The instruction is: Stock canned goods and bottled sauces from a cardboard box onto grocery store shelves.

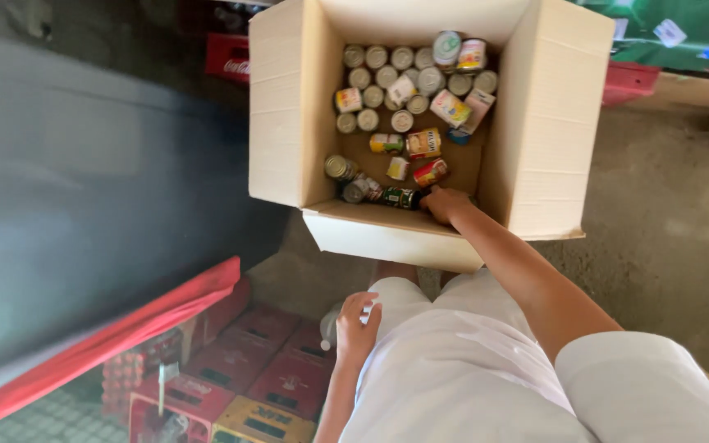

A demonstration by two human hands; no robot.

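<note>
Right arm stretched into the box, left hand drawn back at the hip

The right hand (445, 203) reaches forward, arm nearly straight, over the near edge of the cardboard box (285, 115), fingers curled down inside it. The left hand (357, 326) stays short of the box, bent at the elbow, fingers loosely closed around a pale object against the thigh.

Matt brown corrugated cardboard box (289, 107); shiny metal cans (387, 78) with glossy paper labels; rough grey concrete floor (666, 230); red moulded plastic crates (289, 381); smooth white cloth garment (453, 369).
</note>
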